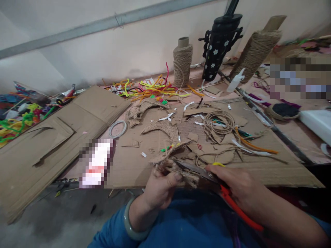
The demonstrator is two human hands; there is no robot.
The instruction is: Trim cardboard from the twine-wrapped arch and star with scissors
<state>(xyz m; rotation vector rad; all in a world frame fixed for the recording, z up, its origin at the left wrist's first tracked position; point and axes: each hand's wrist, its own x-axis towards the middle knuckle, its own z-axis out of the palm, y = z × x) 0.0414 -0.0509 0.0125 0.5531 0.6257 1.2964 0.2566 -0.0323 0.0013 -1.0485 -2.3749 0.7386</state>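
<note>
My left hand [160,188] is closed around a ragged jute-covered cardboard piece [172,164], held low in front of me. My right hand [234,182] grips red-handled scissors [227,198]; their metal blades reach left into the jute piece. Both hands hover over the near edge of a cardboard sheet [129,168]. A pale bangle [130,225] sits on my left wrist, and my sleeves are blue.
Jute-wrapped shapes [162,128], a jute coil [219,120], paper scraps and a tape ring [117,128] litter the cardboard. Coloured pipe cleaners [152,89], two twine spools [182,62], [254,51] and a black flowered bottle [219,44] stand at the back. Folded cardboard [46,144] lies left.
</note>
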